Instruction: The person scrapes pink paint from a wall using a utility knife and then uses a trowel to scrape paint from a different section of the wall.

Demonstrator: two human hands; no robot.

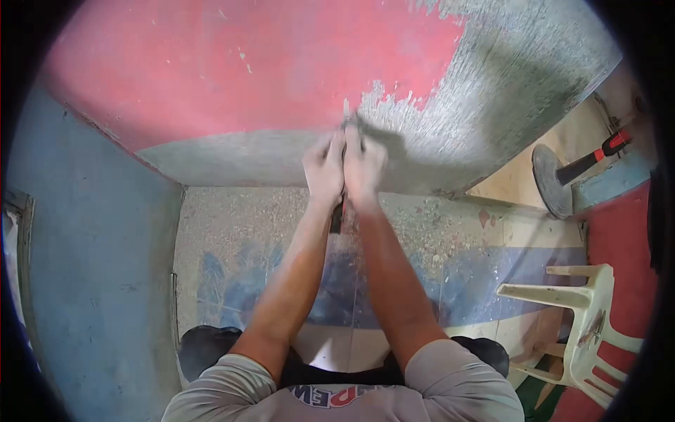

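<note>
Side by side, my left hand (325, 167) and my right hand (364, 165) close round a narrow scraper-like tool (337, 216). Its dark and red lower end shows between my wrists; the rest is mostly hidden by my fingers. The tool's upper tip meets the wall (253, 77) at the lower edge of the pink paint. To the right of that spot the surface is bare, grey and scratched, with ragged paint edges. Pale dust covers both hands.
Paint chips and dust litter the floor (239, 218) below the wall. On the right are a long-handled tool with a round grey head (552, 181) and a pale plastic chair (590, 302). A blue wall (105, 246) stands at the left.
</note>
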